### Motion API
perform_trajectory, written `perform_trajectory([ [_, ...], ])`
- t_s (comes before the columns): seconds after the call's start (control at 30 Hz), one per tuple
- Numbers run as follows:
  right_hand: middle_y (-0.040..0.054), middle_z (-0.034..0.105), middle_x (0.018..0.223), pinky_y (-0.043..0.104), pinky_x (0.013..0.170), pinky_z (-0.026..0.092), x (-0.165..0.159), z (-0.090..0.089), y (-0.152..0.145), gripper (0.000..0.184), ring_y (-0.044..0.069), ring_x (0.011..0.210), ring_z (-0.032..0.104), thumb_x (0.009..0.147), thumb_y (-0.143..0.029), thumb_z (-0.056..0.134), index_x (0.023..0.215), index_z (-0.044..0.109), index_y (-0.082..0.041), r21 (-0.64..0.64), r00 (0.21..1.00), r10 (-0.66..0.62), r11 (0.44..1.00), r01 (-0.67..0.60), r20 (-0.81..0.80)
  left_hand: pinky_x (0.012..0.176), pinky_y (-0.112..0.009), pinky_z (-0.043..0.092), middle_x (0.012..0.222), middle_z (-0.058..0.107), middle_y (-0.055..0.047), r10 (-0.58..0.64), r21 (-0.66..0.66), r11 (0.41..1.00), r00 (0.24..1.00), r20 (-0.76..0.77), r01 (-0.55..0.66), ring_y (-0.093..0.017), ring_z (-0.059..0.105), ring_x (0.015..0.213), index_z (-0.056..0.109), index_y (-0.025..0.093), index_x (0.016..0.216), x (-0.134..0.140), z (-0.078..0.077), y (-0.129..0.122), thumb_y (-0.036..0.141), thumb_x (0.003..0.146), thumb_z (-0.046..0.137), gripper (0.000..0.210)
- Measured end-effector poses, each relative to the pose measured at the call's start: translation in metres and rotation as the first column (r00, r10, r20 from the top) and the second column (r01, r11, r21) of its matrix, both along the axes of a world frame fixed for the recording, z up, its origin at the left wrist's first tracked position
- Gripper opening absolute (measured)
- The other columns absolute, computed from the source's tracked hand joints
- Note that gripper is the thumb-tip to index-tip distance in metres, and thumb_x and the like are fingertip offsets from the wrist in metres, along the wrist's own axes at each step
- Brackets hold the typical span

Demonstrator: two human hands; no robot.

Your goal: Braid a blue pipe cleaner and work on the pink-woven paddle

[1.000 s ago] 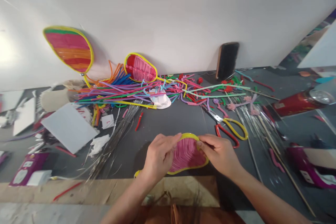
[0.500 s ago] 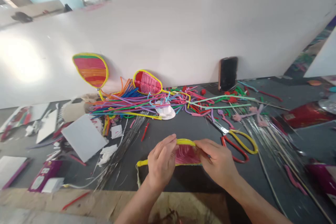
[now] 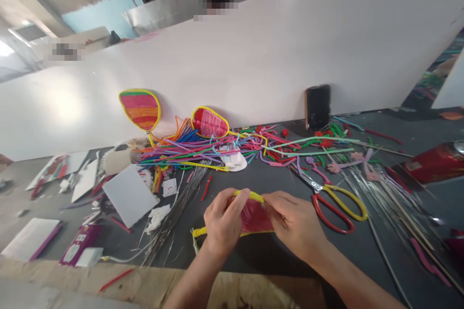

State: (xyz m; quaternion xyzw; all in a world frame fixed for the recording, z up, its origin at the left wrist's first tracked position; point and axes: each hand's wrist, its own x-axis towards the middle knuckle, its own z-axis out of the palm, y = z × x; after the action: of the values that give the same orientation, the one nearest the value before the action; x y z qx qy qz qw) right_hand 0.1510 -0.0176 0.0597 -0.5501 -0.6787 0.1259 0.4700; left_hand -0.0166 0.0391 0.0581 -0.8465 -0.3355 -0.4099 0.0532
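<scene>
Between my hands is a wing-like craft piece point(image 3: 253, 217), pink-red inside with a yellow pipe-cleaner rim. My left hand point(image 3: 224, 217) is closed around its left part, with a yellow stub sticking out beyond the hand. My right hand point(image 3: 295, 219) pinches the rim at the upper right, and its fingers hide that end. Two similar yellow-rimmed pieces, one striped point(image 3: 140, 110) and one pink and red point(image 3: 210, 123), lean at the white partition. Scissors point(image 3: 328, 198) with one red and one yellow handle lie right of my right hand.
Colourful pipe cleaners point(image 3: 188, 149) are heaped behind my hands. Thin wires point(image 3: 170, 222) lie on the left, more on the right. A phone point(image 3: 318, 107) leans on the partition point(image 3: 261, 58). A red can point(image 3: 435, 161) lies far right; a white card point(image 3: 129, 195) and purple box point(image 3: 80, 244) are left.
The view has shifted, so the table things appear further right. My left fingers have moved along the yellow rim, and the piece is tilted a little differently. Both hands keep hold of it.
</scene>
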Motion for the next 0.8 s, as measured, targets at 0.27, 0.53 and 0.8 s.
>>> perform_trajectory([
  [0.27, 0.0039, 0.067, 0.074, 0.021, 0.061, 0.05, -0.001, 0.001, -0.003, 0.024, 0.014, 0.067, 0.064, 0.084, -0.008, 0.045, 0.089, 0.066, -0.018, -0.044, 0.999, 0.026, 0.999, -0.027, -0.034, 0.065, -0.016, 0.048, 0.084, 0.061, -0.003, 0.033, -0.011, 0.999, 0.999, -0.04, -0.033, -0.009, 0.061, 0.072, 0.066, 0.023, 0.105, 0.001, 0.003, -0.003, -0.001, 0.081, 0.043, 0.042],
  [0.53, 0.0037, 0.069, 0.076, 0.023, 0.065, 0.052, -0.001, -0.006, 0.001, 0.022, 0.015, 0.07, 0.067, 0.085, -0.012, 0.048, 0.09, 0.067, -0.019, -0.123, 0.997, -0.011, 0.992, 0.001, -0.075, 0.07, -0.019, 0.05, 0.086, 0.062, -0.004, -0.04, -0.092, 0.995, 0.999, -0.013, 0.038, -0.01, 0.061, 0.076, 0.063, 0.022, 0.112, 0.0, -0.007, 0.002, -0.001, 0.082, 0.041, 0.044],
  [0.8, 0.004, 0.072, 0.09, 0.023, 0.071, 0.053, 0.004, -0.007, 0.001, 0.026, 0.015, 0.08, 0.068, 0.085, -0.01, 0.049, 0.101, 0.066, -0.021, -0.12, 0.993, 0.005, 0.993, -0.02, -0.122, 0.073, -0.02, 0.051, 0.09, 0.065, -0.005, -0.114, -0.282, 0.949, 0.987, 0.115, 0.143, -0.011, 0.063, 0.081, 0.063, 0.02, 0.114, 0.003, 0.003, 0.0, 0.002, 0.085, 0.04, 0.041],
])
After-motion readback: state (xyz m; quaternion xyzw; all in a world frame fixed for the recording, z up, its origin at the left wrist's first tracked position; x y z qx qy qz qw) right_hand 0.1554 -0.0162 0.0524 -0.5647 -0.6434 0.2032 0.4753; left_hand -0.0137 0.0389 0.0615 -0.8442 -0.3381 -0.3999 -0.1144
